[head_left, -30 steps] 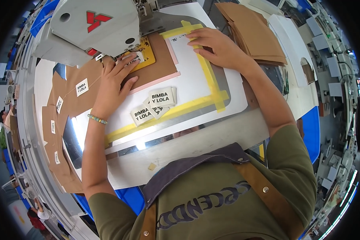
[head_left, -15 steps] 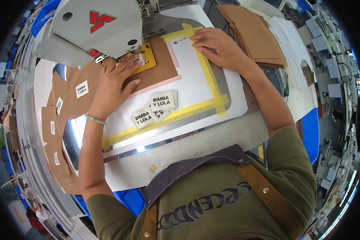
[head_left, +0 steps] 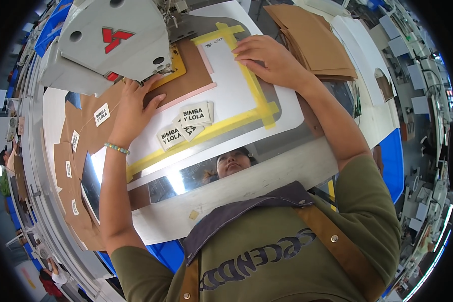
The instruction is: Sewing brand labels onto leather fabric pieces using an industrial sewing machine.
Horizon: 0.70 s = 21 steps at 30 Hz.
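My left hand, wearing a beaded bracelet, reaches under the white sewing machine head. Its thumb is spread and rests at a flat brown panel with pink edge strips; its other fingertips are partly hidden beside the machine's needle area. A yellow plate lies over the panel under the head. My right hand is open, fingers outstretched on the yellow-taped edge of a white sheet that carries the panel. Several cream labels with black lettering lie overlapping on that sheet, between my hands.
Brown pieces with labels on them hang at the left. At the far right sit stacked brown sheets beside a white box. A shiny metal strip and the pale table edge run nearest me.
The taped sheet, with the panel and loose labels, has slid away from me under the machine head, baring more shiny metal in front. My hands have stayed on the work.
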Available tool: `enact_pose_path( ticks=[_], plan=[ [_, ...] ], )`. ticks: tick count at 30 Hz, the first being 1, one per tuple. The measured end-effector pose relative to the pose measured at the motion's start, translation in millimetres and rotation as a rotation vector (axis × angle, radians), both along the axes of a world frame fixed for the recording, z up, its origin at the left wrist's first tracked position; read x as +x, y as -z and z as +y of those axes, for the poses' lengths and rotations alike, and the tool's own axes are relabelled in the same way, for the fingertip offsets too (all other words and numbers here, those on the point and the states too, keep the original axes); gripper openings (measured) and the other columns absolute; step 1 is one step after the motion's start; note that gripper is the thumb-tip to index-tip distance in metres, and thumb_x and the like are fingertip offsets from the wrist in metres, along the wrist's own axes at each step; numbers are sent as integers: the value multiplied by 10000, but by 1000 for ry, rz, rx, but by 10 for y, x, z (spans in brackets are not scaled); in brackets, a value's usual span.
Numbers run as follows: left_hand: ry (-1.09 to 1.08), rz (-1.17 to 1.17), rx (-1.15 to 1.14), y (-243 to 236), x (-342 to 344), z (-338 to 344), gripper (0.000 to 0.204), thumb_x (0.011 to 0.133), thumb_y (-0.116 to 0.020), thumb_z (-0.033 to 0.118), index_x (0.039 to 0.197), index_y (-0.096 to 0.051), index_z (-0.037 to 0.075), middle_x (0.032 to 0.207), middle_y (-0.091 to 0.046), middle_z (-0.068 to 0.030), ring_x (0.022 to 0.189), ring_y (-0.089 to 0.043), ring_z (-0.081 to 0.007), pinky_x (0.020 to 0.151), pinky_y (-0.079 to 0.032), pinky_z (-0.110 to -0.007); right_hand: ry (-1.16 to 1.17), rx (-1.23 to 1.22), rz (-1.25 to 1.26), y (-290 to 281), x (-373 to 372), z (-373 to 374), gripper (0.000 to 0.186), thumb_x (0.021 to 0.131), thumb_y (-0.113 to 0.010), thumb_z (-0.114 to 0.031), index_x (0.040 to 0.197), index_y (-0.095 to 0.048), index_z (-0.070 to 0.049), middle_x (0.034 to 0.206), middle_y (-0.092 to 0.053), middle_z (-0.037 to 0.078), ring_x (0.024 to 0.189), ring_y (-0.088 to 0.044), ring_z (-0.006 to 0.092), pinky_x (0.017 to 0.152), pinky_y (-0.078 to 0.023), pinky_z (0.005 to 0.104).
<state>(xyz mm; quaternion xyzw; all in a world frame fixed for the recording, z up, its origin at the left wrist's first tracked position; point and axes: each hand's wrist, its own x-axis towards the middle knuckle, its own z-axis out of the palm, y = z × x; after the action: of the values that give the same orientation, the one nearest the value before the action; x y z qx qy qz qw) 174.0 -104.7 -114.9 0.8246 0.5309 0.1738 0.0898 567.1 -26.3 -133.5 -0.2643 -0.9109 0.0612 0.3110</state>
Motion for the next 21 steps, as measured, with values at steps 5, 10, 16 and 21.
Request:
enact_pose_path(
  ticks=[5, 10, 16, 21],
  plan=[
    [-180, -192, 37, 108, -241, -49, 486, 864, -894, 192, 1205, -629, -32, 1344, -594, -178, 1269, -598, -400, 1093, -490, -444, 14, 21, 30, -99, -1, -48, 144, 993, -748, -147, 1084, -816, -59, 1207, -793, 58, 1247, -676, 270, 1081, -504, 442],
    [-66, -219, -46, 55, -562, -146, 625, 792, -919, 132, 1369, -694, 46, 1462, -603, -114, 1426, -531, -297, 1232, -421, -423, 108, 186, 45, -680, 281, -108, 156, 989, -749, -178, 1081, -819, -74, 1160, -800, 62, 1157, -713, 289, 996, -559, 435],
    [1, -220, -45, 150, -719, -56, 558, 848, -843, 42, 1387, -700, 31, 1454, -609, -125, 1404, -548, -305, 1225, -403, -406, 301, 279, -69, -1154, 922, -337, 246, 939, -684, -49, 1166, -759, 9, 1117, -800, 175, 1057, -767, 326, 961, -601, 392],
    [-46, -200, 71, 189, -533, -136, 393, 907, -767, -31, 1298, -742, 2, 1322, -670, -118, 1224, -652, -291, 1064, -518, -372, 502, 16, -276, -810, 1292, -471, 238, 971, -755, -196, 1162, -798, -61, 1196, -802, 91, 1069, -741, 327, 946, -581, 382]
  ],
)
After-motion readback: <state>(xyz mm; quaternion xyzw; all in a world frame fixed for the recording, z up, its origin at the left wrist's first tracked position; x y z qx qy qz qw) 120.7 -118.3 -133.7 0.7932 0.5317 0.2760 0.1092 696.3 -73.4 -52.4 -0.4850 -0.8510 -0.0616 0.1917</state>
